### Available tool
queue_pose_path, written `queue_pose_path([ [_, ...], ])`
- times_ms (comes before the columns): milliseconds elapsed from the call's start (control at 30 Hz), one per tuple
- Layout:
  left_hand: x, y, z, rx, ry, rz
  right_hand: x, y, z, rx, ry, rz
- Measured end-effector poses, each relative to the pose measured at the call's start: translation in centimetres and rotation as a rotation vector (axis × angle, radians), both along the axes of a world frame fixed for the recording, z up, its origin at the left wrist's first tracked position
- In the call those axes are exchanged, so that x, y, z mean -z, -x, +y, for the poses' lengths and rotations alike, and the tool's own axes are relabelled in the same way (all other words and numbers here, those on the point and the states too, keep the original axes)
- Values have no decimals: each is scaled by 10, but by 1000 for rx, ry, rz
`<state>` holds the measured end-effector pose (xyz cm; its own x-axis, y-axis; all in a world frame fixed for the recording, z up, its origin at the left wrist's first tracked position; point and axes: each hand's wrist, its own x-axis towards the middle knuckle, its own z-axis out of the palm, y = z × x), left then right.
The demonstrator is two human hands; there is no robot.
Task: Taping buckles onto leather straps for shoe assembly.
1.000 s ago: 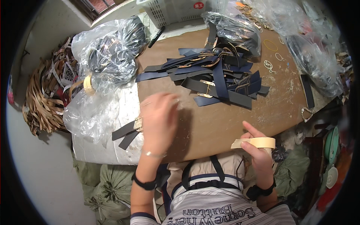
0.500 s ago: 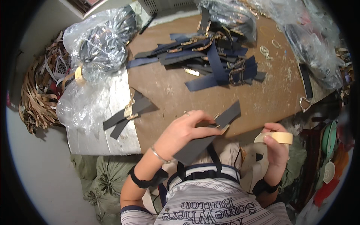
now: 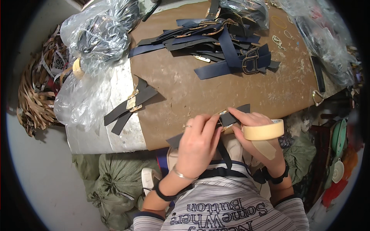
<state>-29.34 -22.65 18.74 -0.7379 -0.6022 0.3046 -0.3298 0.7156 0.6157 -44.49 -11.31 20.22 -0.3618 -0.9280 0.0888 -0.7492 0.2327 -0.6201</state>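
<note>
My left hand (image 3: 197,144) is closed on a dark strap (image 3: 175,140) at the table's near edge. A gold-coloured buckle (image 3: 223,112) sits on the strap beside the fingertips. My right hand (image 3: 252,120) has its thumb and forefinger at the buckle and the strap's far end. A roll of pale masking tape (image 3: 265,131) is held against that hand, its loose strip (image 3: 266,149) hanging over the wrist side. What the right hand's other fingers do is partly hidden. To the left lie dark straps (image 3: 143,96) with a buckle and pale tape across them.
A heap of navy and black straps (image 3: 231,50) with buckles covers the back of the brown table (image 3: 185,92). Clear plastic bags (image 3: 104,38) stand at back left, more at the right. Loose rings (image 3: 277,41) lie at back right. Green sacks (image 3: 115,181) sit below the edge.
My right hand has come left with the tape roll to the strap and buckle. My left hand has moved slightly right, still holding the strap, and the view has shifted a little.
</note>
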Motion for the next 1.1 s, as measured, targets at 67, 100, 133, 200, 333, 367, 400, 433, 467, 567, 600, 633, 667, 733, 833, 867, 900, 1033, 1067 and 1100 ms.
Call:
queue_pose_path([
  [67,16,4,4,-24,27,10,11,3,3,-2,89,23],
  [100,21,5,7,-63,60,12,14,5,4,-25,137,-19],
  [133,24,6,8,-63,51,15,16,6,6,-51,184,-63],
  [200,28,5,6,-59,80,31,16,7,10,-59,132,-69],
  [333,37,9,10,-80,124,100,7,5,10,-21,47,-121],
  [367,37,11,10,-101,138,107,4,4,9,-8,25,-123],
  [400,38,9,9,-109,136,108,1,5,7,-16,23,-121],
  [433,40,6,8,-91,98,105,-3,7,4,2,-66,-181],
  [467,42,3,6,-73,60,103,-8,9,2,20,-156,-241],
  [567,27,-5,7,-32,-45,33,-32,11,5,156,-102,-632],
  [600,26,-8,5,-38,-46,30,-39,9,7,151,-105,-634],
  [633,26,-11,1,-11,-73,-1,-47,6,8,221,-33,-775],
  [667,26,-13,-4,16,-100,-33,-51,3,10,292,41,-916],
  [733,20,-14,-18,68,-123,-50,-46,-3,10,283,81,-977],
  [833,18,-13,-27,162,-102,-90,-29,-6,7,221,-114,-985],
  [867,18,-12,-28,205,-58,-113,-24,-5,8,223,-113,-985],
  [900,17,-11,-27,204,-51,-125,-19,-6,10,209,-92,-960],
  [1033,13,-5,-17,174,-46,-104,0,-7,10,146,31,-646],
  [1067,16,-6,-14,140,-49,-100,1,-7,9,151,29,-645],
  [1100,19,-7,-11,102,-51,-96,2,-7,8,144,19,-655],
])
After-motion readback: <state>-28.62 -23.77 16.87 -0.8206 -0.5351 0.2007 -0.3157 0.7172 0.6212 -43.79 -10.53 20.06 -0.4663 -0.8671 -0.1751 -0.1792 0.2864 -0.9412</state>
